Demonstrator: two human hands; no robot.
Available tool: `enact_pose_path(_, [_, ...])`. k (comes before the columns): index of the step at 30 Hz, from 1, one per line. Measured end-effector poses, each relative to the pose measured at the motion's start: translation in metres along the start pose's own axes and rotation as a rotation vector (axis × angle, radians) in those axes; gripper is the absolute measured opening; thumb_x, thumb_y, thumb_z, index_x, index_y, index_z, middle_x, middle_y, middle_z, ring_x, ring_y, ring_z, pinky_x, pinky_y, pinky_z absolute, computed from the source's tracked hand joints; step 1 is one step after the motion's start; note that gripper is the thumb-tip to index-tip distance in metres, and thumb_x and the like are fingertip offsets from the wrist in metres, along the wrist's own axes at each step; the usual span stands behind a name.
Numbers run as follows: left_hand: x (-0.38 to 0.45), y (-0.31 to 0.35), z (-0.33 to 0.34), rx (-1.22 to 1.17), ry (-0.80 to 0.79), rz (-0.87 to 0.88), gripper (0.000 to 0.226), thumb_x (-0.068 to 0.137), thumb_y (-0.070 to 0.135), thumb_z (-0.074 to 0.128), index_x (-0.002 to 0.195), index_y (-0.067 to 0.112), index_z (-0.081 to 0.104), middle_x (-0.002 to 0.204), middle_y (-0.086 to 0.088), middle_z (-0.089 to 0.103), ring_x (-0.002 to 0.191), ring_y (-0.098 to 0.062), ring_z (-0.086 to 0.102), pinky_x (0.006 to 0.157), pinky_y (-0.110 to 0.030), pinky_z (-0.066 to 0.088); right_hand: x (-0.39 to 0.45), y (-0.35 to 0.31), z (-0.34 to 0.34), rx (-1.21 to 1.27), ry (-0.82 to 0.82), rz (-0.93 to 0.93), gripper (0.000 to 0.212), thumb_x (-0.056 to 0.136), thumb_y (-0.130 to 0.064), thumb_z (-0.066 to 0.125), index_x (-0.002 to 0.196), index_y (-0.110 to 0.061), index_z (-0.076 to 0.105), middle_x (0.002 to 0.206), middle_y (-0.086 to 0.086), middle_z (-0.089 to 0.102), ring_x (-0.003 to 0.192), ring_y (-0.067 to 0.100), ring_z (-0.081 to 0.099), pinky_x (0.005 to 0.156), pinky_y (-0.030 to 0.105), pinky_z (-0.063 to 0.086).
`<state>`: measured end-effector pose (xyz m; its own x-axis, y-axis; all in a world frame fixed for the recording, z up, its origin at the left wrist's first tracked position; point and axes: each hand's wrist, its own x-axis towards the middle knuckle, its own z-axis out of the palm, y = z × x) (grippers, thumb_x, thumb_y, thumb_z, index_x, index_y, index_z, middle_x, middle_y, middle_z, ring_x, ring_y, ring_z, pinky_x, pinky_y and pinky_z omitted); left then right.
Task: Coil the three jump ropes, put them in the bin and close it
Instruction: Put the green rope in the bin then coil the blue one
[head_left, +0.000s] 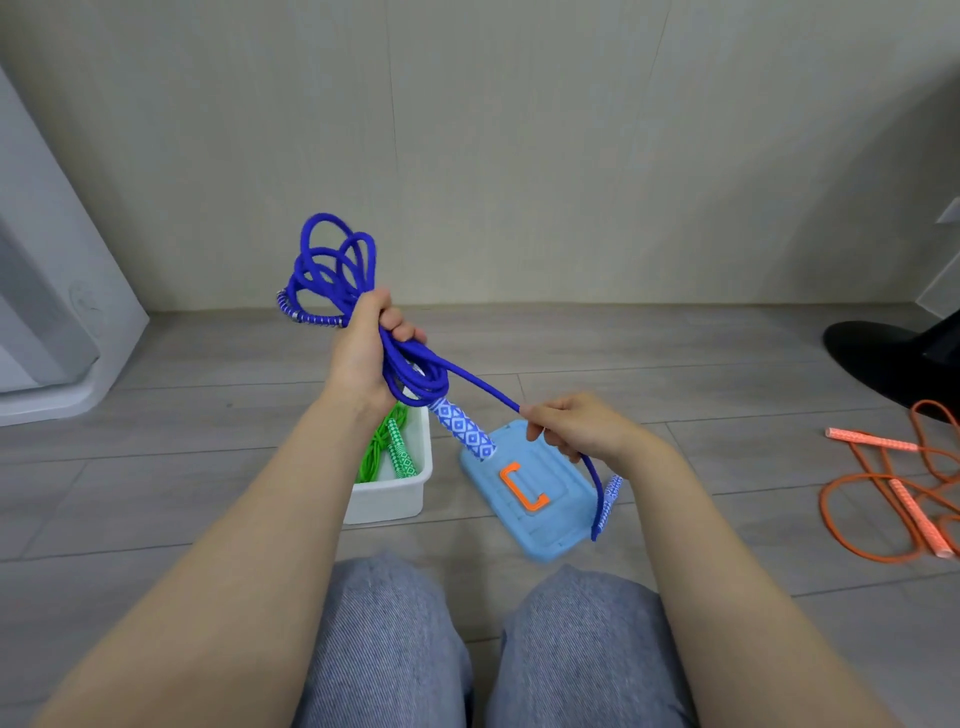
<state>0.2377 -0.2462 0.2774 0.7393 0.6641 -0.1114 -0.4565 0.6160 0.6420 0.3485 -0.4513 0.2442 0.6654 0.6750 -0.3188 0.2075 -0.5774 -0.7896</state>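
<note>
The person sits on the grey wood-plank floor (675, 343), knees in blue-grey denim (389, 639) drawn up in front of them. Their left hand (366, 353) is raised and clenched round a bundle of loops of the blue cord jump rope (332, 260); the loops fan out above the fist, and one blue-and-white diamond-patterned handle (464, 428) hangs below it. A single strand runs taut from that bundle down to the right hand (576, 426), whose fingers are curled round the cord. Beyond that hand the rope drops, with the second patterned handle (610, 499) dangling at its end.

On the floor under the left wrist stands the white plastic bin (395, 493), open, with the green jump rope (387, 449) lying coiled inside. Just beside the bin, toward the right, lies the light-blue plastic lid (540, 525) with its orange clip (522, 486), flat on the floor. Well apart, near the right edge of the floor, the orange jump rope (883, 499) sprawls uncoiled beside a black round base (878, 358).
</note>
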Motion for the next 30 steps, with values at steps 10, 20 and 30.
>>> enact_pose_path(10, [-0.018, -0.024, 0.002, 0.861, -0.283, -0.210, 0.021, 0.088, 0.025, 0.065, 0.088, 0.004, 0.064, 0.051, -0.002, 0.041, 0.046, -0.015, 0.045, 0.056, -0.029, 0.047, 0.005, -0.010, 0.004, 0.055, 0.304, -0.186, 0.019, 0.091, -0.029, 0.059, 0.084, -0.015, 0.071, 0.069, 0.000, 0.055, 0.060, 0.013, 0.044, 0.056, 0.025, 0.037])
enact_pose_path(20, [-0.018, -0.030, -0.003, 1.039, -0.287, -0.154, 0.030, 0.082, 0.033, 0.071, 0.099, 0.008, 0.071, 0.063, -0.013, 0.056, 0.058, -0.021, 0.055, 0.059, -0.031, 0.049, -0.004, -0.035, 0.016, 0.244, 0.019, -0.211, 0.027, 0.089, -0.008, 0.050, 0.101, -0.007, 0.075, 0.059, -0.004, 0.044, 0.054, 0.009, 0.034, 0.052, 0.020, 0.032])
enact_pose_path(30, [-0.024, -0.032, 0.007, 1.164, -0.420, 0.009, 0.018, 0.087, 0.028, 0.067, 0.102, 0.019, 0.066, 0.090, -0.006, 0.072, 0.081, -0.017, 0.067, 0.074, -0.032, 0.059, -0.004, -0.038, 0.016, 0.415, 0.048, -0.082, 0.032, 0.083, -0.014, 0.069, 0.096, -0.015, 0.040, 0.077, 0.010, 0.073, 0.044, 0.010, 0.038, 0.041, 0.021, 0.033])
